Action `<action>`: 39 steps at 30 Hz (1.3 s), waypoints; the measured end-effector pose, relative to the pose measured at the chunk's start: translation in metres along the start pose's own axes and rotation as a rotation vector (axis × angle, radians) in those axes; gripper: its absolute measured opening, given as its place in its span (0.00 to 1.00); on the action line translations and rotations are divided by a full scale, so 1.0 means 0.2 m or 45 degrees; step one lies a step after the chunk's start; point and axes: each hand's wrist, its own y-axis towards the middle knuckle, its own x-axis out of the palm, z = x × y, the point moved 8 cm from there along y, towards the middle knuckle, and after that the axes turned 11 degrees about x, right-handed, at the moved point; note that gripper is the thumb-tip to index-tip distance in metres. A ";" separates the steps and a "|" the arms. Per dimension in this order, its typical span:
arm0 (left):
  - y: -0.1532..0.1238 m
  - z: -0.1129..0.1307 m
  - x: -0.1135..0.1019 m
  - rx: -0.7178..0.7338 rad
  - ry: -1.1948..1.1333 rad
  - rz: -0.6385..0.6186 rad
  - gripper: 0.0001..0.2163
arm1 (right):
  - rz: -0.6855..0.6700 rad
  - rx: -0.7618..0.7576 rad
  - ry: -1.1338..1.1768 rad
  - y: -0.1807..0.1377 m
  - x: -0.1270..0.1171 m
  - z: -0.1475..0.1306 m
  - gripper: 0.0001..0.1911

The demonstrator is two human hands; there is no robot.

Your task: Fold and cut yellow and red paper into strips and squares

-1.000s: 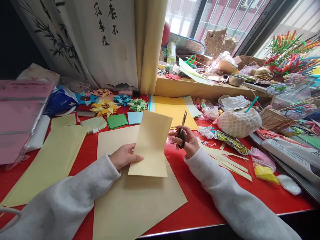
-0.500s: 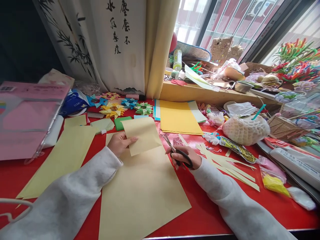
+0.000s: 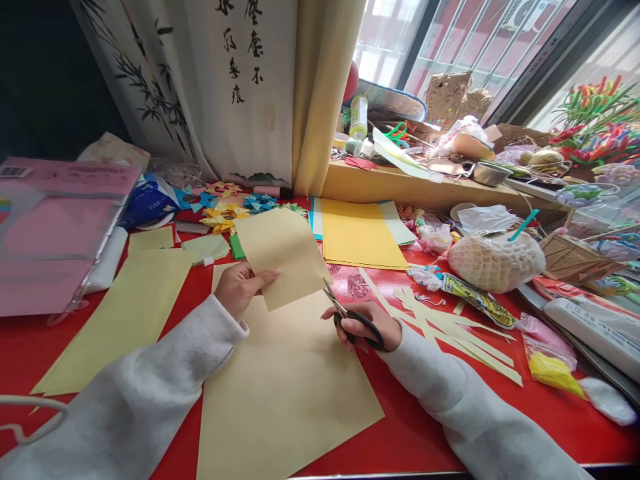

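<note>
Thumb and fingers closed, the left hand point(image 3: 239, 291) pinches a cream sheet point(image 3: 285, 253) above larger paper point(image 3: 290, 393) on a red tabletop point(image 3: 405, 433), seemingly leaving its corner free near scissors point(image 3: 340, 307) gripped in the right hand point(image 3: 377, 313).

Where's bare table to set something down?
Bare red tabletop: between large cream sheet and right sleeve; beyond that sleeve, bordered by cut strips and yellow packet. Narrow gap between long cream sheets and left sleeve. Crowded: large sheet's far end, under held paper and scissors; far right around netted item; windowsill.
</note>
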 end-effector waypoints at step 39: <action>-0.02 0.01 0.03 0.040 -0.072 -0.023 0.15 | 0.283 -0.078 0.080 0.01 -0.03 0.03 0.13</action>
